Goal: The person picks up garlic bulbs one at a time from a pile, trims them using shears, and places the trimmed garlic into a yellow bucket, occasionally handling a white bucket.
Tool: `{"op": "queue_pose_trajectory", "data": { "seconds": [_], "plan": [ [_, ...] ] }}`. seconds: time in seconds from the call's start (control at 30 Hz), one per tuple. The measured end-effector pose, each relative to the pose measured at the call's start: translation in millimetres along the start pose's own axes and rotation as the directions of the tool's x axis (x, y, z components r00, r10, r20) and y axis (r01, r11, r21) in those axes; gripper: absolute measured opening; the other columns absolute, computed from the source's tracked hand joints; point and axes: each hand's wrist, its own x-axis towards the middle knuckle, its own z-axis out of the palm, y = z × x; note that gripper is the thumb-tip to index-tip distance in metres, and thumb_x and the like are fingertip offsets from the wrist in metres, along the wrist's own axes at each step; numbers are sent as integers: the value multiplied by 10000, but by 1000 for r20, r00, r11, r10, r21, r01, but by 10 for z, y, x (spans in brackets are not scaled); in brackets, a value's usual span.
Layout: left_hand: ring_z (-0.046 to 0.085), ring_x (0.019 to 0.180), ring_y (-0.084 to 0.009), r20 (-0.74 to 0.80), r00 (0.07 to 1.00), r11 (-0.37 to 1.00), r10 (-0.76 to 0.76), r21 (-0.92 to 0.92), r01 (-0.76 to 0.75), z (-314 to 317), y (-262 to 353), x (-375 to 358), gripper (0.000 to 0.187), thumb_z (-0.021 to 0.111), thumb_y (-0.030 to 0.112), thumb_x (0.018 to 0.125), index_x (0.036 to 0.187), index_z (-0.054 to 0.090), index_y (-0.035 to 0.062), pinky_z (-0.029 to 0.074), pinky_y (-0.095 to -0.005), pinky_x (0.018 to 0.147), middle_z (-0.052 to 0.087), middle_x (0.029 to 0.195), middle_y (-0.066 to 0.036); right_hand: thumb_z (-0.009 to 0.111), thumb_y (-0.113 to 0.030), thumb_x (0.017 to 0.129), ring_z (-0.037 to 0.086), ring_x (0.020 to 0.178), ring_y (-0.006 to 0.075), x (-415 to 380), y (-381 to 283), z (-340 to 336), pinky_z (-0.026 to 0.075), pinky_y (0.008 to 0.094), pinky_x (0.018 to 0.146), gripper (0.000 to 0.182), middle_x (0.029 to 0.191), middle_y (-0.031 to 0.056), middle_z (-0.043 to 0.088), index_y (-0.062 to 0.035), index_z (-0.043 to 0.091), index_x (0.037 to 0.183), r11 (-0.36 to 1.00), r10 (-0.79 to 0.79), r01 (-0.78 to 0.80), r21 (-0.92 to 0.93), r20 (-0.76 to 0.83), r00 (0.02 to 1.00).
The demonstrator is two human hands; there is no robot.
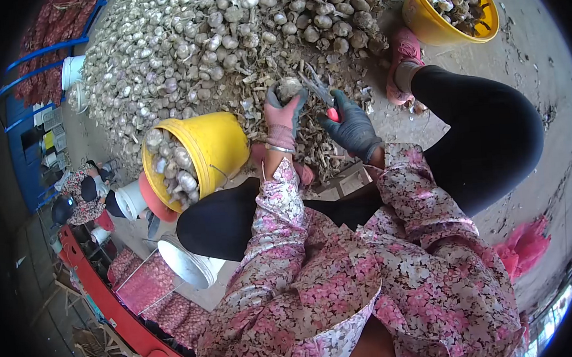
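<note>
My left hand point(284, 114), in a pink and grey glove, is closed around a garlic bulb point(288, 88) in front of me. Just to its right, my right hand point(353, 128), in a dark grey glove, grips shears with a red handle point(332, 114). The metal blades point(317, 86) point up and left toward the bulb. Beneath both hands lie dry stalks and peelings point(316, 141). A large heap of garlic point(183, 61) spreads out beyond them.
A tilted yellow bucket point(223, 146) of bulbs stands left of my knee, another yellow bucket point(420, 19) at the upper right. A white bucket point(203, 263), a red frame point(112, 310) and a co-worker point(80, 196) are at left. Pink plastic point(526, 247) lies at right.
</note>
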Motion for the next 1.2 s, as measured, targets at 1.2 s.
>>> {"op": "queue_pose_trajectory", "data": {
  "seconds": [1.2],
  "plan": [
    [625,904,-194,36,999,700,-10,713,-19,-265,448,-851,580,825,112,574,1083,569,8,487,-315,819,631,1016,-103,562,-158,770,597,750,392,-364,146,285,464,483,691,282,772,209,599,-6,464,987,883,-78,227,-412,348,934]
  ]
}}
